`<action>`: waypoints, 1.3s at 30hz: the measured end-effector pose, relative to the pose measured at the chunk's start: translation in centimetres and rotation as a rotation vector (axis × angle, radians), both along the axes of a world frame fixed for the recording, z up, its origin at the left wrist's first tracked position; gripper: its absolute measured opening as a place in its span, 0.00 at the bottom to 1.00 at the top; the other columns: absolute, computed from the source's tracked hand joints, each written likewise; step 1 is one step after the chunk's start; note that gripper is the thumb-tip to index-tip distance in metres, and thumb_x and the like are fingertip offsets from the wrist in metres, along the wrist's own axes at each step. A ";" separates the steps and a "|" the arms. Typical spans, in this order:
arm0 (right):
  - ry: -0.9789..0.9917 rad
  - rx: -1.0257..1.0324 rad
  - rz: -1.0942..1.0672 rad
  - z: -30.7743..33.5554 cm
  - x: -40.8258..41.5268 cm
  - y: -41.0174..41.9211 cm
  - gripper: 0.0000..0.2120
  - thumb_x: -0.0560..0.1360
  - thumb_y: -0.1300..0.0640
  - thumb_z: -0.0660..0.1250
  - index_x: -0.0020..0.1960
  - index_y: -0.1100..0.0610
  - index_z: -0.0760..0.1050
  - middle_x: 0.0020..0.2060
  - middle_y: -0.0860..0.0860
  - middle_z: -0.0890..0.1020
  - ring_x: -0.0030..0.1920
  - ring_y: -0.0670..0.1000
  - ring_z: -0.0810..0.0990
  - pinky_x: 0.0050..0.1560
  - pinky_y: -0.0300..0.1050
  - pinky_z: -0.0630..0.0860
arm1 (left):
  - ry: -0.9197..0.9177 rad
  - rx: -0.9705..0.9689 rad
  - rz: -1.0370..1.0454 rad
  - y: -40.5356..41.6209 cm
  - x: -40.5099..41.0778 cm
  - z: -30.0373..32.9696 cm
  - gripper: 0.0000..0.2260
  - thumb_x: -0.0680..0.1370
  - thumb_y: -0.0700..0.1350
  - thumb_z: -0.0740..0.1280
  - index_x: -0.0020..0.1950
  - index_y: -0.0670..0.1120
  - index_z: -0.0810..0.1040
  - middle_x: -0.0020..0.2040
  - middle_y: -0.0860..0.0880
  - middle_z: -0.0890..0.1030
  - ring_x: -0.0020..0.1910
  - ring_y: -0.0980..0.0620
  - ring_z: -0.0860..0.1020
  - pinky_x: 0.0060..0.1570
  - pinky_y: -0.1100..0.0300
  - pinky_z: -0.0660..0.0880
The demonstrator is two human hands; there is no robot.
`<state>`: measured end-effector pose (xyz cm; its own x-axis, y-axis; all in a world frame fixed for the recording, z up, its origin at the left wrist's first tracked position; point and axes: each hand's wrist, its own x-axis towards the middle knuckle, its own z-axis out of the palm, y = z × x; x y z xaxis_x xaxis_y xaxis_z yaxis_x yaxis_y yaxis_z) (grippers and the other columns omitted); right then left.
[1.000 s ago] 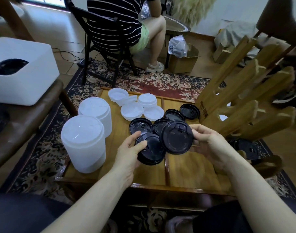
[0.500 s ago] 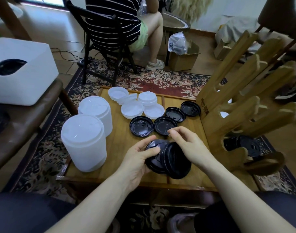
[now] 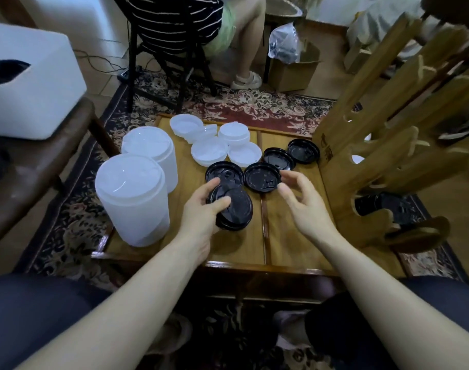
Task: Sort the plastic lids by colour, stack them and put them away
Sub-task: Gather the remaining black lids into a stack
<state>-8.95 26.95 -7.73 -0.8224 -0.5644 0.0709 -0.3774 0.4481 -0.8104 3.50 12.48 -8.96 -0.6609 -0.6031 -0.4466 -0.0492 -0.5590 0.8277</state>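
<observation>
Black plastic lids form a short stack (image 3: 234,209) at the centre of the wooden table (image 3: 289,236), gripped at its near-left rim by the left hand (image 3: 201,209), thumb over the top, probably to steady it for further additions. Right hand (image 3: 300,198), fingers loosely curled and holding nothing, hovers at 3 o'clock of the stack, just beside a loose black lid (image 3: 261,177) at 1 o'clock, judged the next pick. Three more black lids (image 3: 304,150) lie from 12 to 2 o'clock. White lids (image 3: 209,152) cluster at 12 o'clock, apart from the black, consistent with colour sorting. Two tall white stacks (image 3: 133,201) stand at 9 to 10 o'clock. Wooden rack (image 3: 388,156) rises at 3 o'clock.
</observation>
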 end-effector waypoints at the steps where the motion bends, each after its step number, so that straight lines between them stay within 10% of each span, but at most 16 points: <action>1: 0.000 0.009 0.001 -0.1 -0.1 0.1 0.15 0.81 0.54 0.63 0.67 0.54 0.72 0.62 0.48 0.76 0.63 0.46 0.74 0.66 0.48 0.71 | 0.003 0.002 -0.010 0.1 -0.1 -0.1 0.22 0.77 0.31 0.68 0.66 0.51 0.77 0.59 0.50 0.80 0.57 0.49 0.80 0.59 0.45 0.79; 18: -0.034 0.050 0.127 1.2 4.5 3.9 0.07 0.78 0.58 0.68 0.55 0.52 0.79 0.48 0.46 0.81 0.49 0.42 0.77 0.50 0.32 0.70 | -0.035 -0.053 -0.296 0.9 1.0 -2.5 0.24 0.75 0.30 0.67 0.66 0.51 0.77 0.65 0.48 0.79 0.63 0.46 0.78 0.65 0.44 0.74; 25: -0.582 0.038 0.274 -4.4 10.3 6.4 0.03 0.76 0.59 0.71 0.49 0.57 0.81 0.37 0.50 0.83 0.39 0.47 0.80 0.40 0.37 0.74 | -0.024 -0.101 -0.416 1.4 1.2 -3.6 0.19 0.76 0.33 0.70 0.61 0.52 0.79 0.61 0.47 0.82 0.61 0.47 0.80 0.63 0.48 0.77; 29: -0.674 0.412 0.271 -12.0 12.0 10.4 0.13 0.76 0.59 0.69 0.59 0.48 0.79 0.56 0.48 0.81 0.60 0.49 0.78 0.63 0.46 0.73 | 0.009 -0.086 -0.379 0.7 0.5 -4.0 0.18 0.77 0.35 0.70 0.64 0.51 0.78 0.59 0.51 0.82 0.62 0.48 0.80 0.58 0.49 0.79; 32: -0.656 0.757 0.297 -16.9 12.0 12.6 0.27 0.78 0.54 0.66 0.74 0.40 0.64 0.77 0.49 0.59 0.77 0.55 0.55 0.76 0.53 0.56 | 0.022 -0.103 -0.367 0.2 0.1 -4.4 0.18 0.77 0.36 0.70 0.65 0.50 0.78 0.60 0.50 0.82 0.61 0.48 0.80 0.53 0.50 0.81; 39: -0.554 0.985 0.554 -24.5 11.7 13.1 0.26 0.81 0.52 0.59 0.77 0.40 0.58 0.79 0.45 0.42 0.79 0.55 0.43 0.77 0.52 0.54 | 0.034 -0.176 -0.337 -0.4 -1.3 -5.1 0.16 0.79 0.38 0.69 0.65 0.51 0.77 0.59 0.50 0.82 0.59 0.49 0.82 0.50 0.51 0.83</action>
